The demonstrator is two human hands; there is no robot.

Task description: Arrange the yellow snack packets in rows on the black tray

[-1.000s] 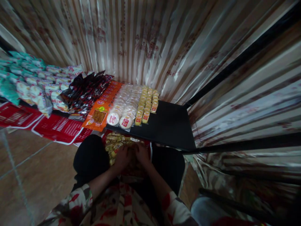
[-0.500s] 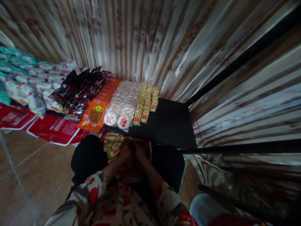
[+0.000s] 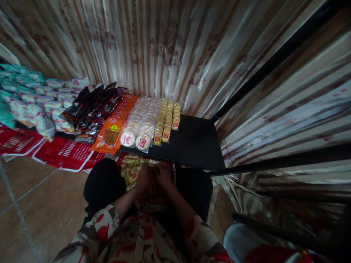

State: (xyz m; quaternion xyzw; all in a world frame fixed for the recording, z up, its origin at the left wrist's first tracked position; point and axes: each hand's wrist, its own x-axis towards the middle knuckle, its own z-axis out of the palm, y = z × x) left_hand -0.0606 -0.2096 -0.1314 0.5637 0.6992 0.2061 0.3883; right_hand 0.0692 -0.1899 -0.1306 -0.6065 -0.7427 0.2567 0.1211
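My left hand [image 3: 145,176] and my right hand [image 3: 163,175] are close together over a red basket [image 3: 174,172] between my knees. Many small yellow wrapped snack packets [image 3: 131,168] fill the basket's left side, next to my left hand. Both hands point down with their backs towards me, so their fingers and anything in them are hidden in shadow. Just beyond, on a black shelf [image 3: 194,142], stand rows of similar yellow packets [image 3: 166,134]. To their left lie clear-wrapped round white crackers [image 3: 143,141].
An orange snack bag [image 3: 108,137], dark shiny packets [image 3: 95,107], white bags [image 3: 44,122] and green bags [image 3: 20,78] line the shelf leftward. Red baskets [image 3: 65,151] sit beneath. A striped curtain [image 3: 164,51] hangs behind; black metal bars [image 3: 274,160] run along the right.
The view has shifted slightly. My hands stay together over the basket, their backs showing more plainly now. The goods on the shelf keep their places.
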